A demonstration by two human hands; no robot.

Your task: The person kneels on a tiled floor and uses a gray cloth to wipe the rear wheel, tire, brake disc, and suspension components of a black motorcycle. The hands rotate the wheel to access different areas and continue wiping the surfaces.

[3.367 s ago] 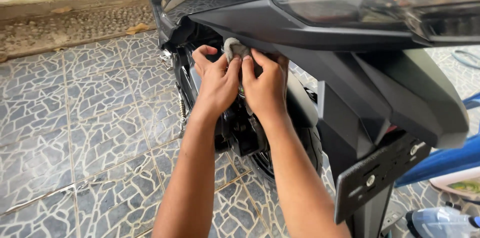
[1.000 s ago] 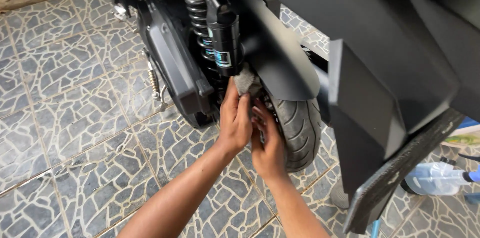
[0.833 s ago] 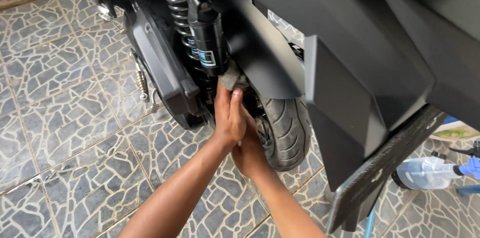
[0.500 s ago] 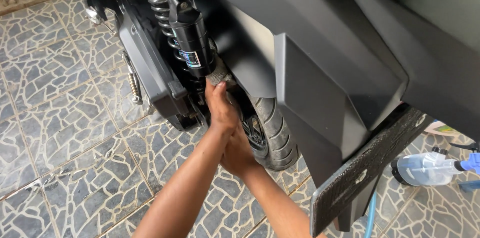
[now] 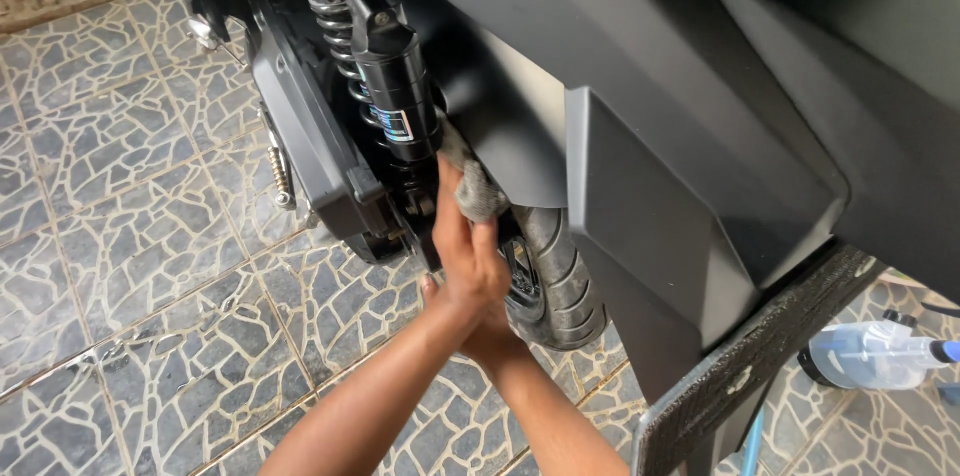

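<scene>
A person's left hand (image 5: 462,254) presses a grey rag (image 5: 474,186) into the gap behind the rear shock absorber (image 5: 392,96) of a black scooter (image 5: 700,86), fingers curled closed around the cloth's lower end. The right hand (image 5: 492,328) sits beneath and just behind the left, mostly hidden by it; whether its fingers are open or closed cannot be told. The rag lies bunched between the shock absorber on the left and the black mudguard (image 5: 510,126) on the right, just above the rear tyre (image 5: 560,281). It looks soft, light and limp, likely to fold and snag on brackets, so a grip on the gathered bulk rather than a loose corner would suit it. A clear spray bottle (image 5: 870,354) lies on the patterned tile floor (image 5: 130,246) at far right.
</scene>
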